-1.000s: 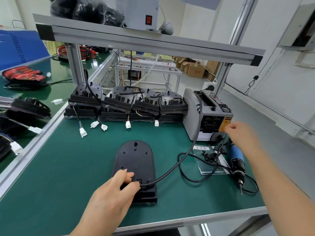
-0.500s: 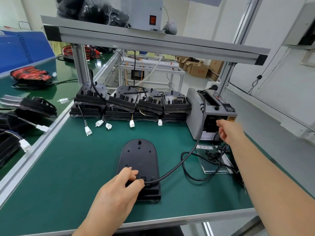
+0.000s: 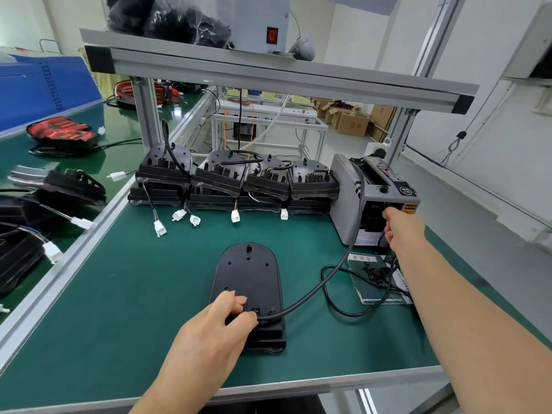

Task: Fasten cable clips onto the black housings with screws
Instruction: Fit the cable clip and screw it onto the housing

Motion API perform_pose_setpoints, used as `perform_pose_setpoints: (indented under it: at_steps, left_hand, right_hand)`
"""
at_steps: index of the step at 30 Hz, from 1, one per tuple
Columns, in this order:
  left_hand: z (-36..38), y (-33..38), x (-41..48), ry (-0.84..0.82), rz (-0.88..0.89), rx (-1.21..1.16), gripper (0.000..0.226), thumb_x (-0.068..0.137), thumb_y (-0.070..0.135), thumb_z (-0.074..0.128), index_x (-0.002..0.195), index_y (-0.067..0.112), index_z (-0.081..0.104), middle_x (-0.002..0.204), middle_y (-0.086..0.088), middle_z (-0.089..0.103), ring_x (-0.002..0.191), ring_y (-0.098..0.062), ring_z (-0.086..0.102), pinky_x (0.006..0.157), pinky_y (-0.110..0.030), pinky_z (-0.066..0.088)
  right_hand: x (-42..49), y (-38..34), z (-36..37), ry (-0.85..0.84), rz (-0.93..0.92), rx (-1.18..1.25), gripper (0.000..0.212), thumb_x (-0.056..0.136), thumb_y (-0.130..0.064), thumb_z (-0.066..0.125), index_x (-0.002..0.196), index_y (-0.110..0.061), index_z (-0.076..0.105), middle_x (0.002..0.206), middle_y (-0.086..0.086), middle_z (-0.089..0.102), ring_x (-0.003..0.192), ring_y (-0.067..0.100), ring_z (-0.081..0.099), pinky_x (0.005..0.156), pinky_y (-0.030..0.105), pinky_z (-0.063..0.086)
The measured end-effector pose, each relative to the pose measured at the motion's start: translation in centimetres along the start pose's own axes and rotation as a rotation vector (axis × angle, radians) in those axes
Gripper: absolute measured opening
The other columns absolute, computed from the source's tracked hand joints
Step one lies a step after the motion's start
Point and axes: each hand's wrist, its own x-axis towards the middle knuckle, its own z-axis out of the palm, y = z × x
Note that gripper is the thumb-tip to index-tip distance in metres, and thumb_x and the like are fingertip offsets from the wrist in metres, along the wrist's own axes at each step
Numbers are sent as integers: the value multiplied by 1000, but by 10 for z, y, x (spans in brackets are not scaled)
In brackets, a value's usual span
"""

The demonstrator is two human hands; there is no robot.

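Observation:
A black oval housing (image 3: 248,276) lies flat on the green mat in front of me. A black cable (image 3: 316,289) leaves its near end and curves right and up over the tape dispenser. My left hand (image 3: 221,321) rests on the housing's near end, thumb and fingers pinching the cable where it enters. My right hand (image 3: 400,227) reaches to the front slot of the grey tape dispenser (image 3: 346,198), fingers curled at the opening; whether they hold anything is hidden. Small black screws (image 3: 375,271) lie scattered on a printed sheet under my right forearm.
Several black housings (image 3: 236,180) with white connectors are stacked in a row at the back of the mat. An aluminium frame shelf (image 3: 268,76) spans overhead. More housings lie on the neighbouring bench (image 3: 44,186) at the left. The table's front edge (image 3: 268,386) is close.
My right hand has moved up and left from above the blue screwdriver to the tape dispenser's front slot. My left hand has stayed on the housing and cable.

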Motion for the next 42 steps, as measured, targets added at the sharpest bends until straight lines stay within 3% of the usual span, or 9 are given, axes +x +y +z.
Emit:
perform_pose_setpoints:
  at_steps: [9,13,16,19,22,25,33,38,42]
  left_hand:
    - [1,-4,-2,-23,0,-93,13,87,19,46,83,18,58,82,-1,49,99,-11,67,61,-36,59]
    - [1,-6,0,-10,-12,-154,20,90,26,50,82,15,64,83,1,54,100,-6,64,69,-31,58]
    - [-3,-5,4,-9,-37,-170,26,90,32,51,82,15,68,84,4,59,100,-1,61,74,-26,53]
    - [-9,-4,4,19,-126,-259,21,89,34,52,85,20,66,89,12,60,97,1,60,75,-17,47]
    - [-11,-11,1,127,-298,-346,6,90,22,58,91,23,64,93,19,57,90,-1,58,75,-10,41]
    - [-11,-25,0,192,-531,-366,21,91,11,59,91,31,64,94,20,58,93,-1,56,77,-8,39]
    - [3,-43,2,-47,-628,-315,35,88,17,64,123,18,63,117,12,58,120,-11,38,101,-19,27]
    - [5,-47,-1,-60,-629,-335,37,88,20,64,125,22,62,118,17,56,120,-6,33,100,-12,20]
    - [7,-48,-2,-43,-632,-359,37,88,22,63,125,25,61,115,26,52,116,1,29,93,2,16]
  right_hand:
    - [-17,3,-18,-172,9,42,13,84,-11,63,75,-12,53,60,1,45,46,7,35,32,14,25]
    - [-58,-5,-22,-614,-9,-76,18,88,-12,60,72,-12,53,60,-1,47,44,5,38,34,13,28]
    - [-103,-10,-7,-978,-169,-314,28,89,-15,56,61,-17,51,57,-4,45,47,8,37,42,15,32]
    - [-145,-3,20,-1172,-280,-456,29,89,-11,58,61,-20,59,59,-2,57,55,8,51,55,16,44]
    - [-170,9,50,-1229,-403,-639,18,84,-16,66,67,-23,66,73,-6,66,73,6,57,77,24,47]
    - [-182,25,73,-1229,-466,-781,9,81,-22,70,73,-22,67,95,5,69,86,10,57,93,32,45]
    - [-188,48,98,-1226,-599,-895,29,79,-19,70,54,-29,60,99,6,66,91,22,60,84,31,46]
    - [-185,54,103,-1245,-686,-942,17,80,-15,69,65,-8,66,99,10,64,94,18,54,84,30,43]
    - [-184,57,105,-1234,-709,-965,24,80,-17,68,57,-20,61,96,4,63,103,23,50,89,33,42]
